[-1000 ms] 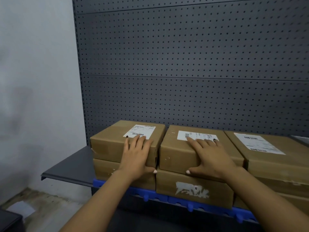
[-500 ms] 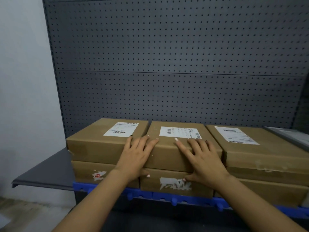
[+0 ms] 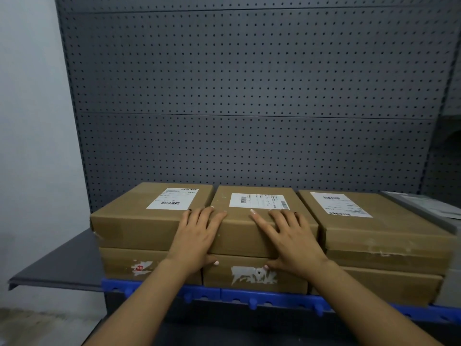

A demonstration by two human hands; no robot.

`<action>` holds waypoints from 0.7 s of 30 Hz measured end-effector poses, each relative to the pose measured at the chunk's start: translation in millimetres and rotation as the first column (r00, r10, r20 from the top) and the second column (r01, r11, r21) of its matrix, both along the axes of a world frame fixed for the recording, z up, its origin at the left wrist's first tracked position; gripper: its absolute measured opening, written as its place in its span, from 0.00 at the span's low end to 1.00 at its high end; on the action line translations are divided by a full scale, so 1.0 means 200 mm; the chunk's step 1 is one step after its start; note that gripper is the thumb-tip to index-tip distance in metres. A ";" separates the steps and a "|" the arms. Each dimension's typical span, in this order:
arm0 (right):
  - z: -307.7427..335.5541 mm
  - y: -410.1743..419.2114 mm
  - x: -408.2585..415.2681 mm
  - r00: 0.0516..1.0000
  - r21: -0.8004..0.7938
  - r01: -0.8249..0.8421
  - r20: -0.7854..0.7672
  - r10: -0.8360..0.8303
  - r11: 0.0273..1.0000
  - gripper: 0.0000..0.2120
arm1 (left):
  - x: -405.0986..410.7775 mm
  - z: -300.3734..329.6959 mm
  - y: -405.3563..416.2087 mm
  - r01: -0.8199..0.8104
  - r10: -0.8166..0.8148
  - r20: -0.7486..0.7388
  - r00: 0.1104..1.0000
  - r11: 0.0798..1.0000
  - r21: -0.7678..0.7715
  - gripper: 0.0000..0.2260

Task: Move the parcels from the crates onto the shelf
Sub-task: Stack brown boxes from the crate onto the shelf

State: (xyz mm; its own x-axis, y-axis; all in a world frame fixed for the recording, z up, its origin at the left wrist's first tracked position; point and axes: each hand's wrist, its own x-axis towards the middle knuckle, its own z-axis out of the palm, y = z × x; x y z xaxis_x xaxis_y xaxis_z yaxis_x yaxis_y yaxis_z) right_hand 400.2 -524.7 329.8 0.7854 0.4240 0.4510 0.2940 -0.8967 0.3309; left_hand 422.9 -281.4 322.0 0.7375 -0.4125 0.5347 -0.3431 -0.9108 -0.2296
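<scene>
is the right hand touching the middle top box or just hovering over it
Touching. The head view shows the right hand lying flat on the middle top box, fingers spread over its top and front edge, thumb low on its front face.

We have a single head-worn view, looking forward and slightly down from close behind the left hand [image 3: 197, 236] and right hand [image 3: 289, 238]. It faces the pegboard [image 3: 249, 96] squarely, just beyond the fingertips, with the shelf [image 3: 57, 265] edge below the wrists. No second view overlaps it.

Bare forearms; pale-polished nails
</scene>
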 end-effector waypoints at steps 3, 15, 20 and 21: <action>0.01 0.01 -0.02 1.000 -0.012 0.017 -0.004 -0.018 1.000 0.57 | -0.01 0.02 -0.01 0.013 -0.014 -0.023 1.000 0.999 -0.048 0.46; 0.10 -0.11 -0.15 0.999 0.088 0.035 0.024 -0.037 0.996 0.51 | -0.05 0.08 -0.04 0.040 -0.042 -0.036 0.998 0.997 -0.065 0.49; 0.13 -0.41 -0.28 0.965 0.154 0.260 0.004 -0.264 0.953 0.50 | -0.08 0.12 -0.22 0.178 -0.181 -0.035 0.983 0.981 -0.075 0.48; 0.13 -0.46 -0.29 0.947 0.156 0.320 -0.028 -0.320 0.934 0.50 | -0.08 0.12 -0.26 0.192 -0.196 -0.049 0.979 0.978 -0.080 0.47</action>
